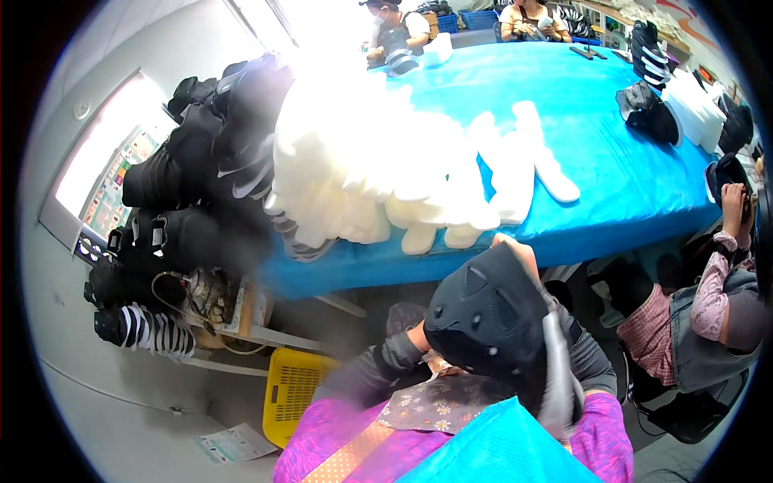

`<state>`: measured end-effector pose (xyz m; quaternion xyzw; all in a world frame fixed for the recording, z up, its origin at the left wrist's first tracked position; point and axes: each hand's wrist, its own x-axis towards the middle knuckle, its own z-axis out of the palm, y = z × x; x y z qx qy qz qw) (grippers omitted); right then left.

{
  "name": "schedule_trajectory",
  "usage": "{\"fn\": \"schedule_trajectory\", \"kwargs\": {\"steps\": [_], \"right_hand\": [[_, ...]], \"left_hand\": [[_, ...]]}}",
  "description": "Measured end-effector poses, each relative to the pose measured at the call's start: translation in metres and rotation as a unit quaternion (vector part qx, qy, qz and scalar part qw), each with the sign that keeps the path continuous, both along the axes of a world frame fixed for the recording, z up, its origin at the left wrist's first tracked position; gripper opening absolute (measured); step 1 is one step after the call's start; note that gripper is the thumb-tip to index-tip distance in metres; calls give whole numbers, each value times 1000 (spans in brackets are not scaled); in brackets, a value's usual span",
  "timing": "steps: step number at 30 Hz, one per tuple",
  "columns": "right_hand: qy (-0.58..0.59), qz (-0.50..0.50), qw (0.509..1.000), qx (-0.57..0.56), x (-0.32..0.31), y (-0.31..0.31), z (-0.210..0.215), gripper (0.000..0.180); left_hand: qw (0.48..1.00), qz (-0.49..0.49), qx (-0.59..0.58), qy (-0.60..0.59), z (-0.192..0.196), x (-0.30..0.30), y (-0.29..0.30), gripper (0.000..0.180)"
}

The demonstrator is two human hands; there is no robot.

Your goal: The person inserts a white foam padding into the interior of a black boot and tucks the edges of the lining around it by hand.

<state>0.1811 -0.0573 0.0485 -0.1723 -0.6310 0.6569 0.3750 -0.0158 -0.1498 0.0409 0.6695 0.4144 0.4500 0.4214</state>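
A black baseball cap (487, 314) is held up in front of my chest, tilted, its crown toward the table and its pale-edged brim (561, 370) at the right. My left hand (419, 337) grips the cap's left side, with most of its fingers hidden behind the fabric. Over the cap's upper edge curls my right hand (519, 251), closed on the crown. Just beyond, white moulded pieces (419, 205) lie heaped at the edge of the blue-covered table (636, 185). Some long white pieces (551, 165) lie apart from the heap.
Stacks of black caps (189, 153) rise at the left. A yellow basket (290, 394) stands on the floor below, near a small machine (209, 294). At the right sits a co-worker (717, 314) holding a cap. Two people (535, 20) work at the far side.
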Motion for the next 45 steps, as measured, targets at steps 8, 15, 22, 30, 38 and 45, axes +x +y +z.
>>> {"fn": "schedule_trajectory", "kwargs": {"steps": [8,15,22,30,38,45], "right_hand": [[-20,-9,999,-24,26,-3,-2,46],[-24,-2,1000,-7,17,-3,-5,45],[7,33,999,2,-8,-7,-16,45],[-35,38,999,-12,3,-11,-9,45],[-44,26,998,-26,17,-10,-15,45],[-43,10,999,-18,17,-12,-14,44]], "left_hand": [[998,-37,-40,14,2,9,-15,34],[984,52,-120,-121,-9,-5,-7,35],[993,-92,-46,66,1,7,-17,62],[994,-41,-93,-47,-4,4,-26,53],[993,-21,22,110,-30,-17,-29,56],[995,-80,-24,53,8,11,-26,64]]}}
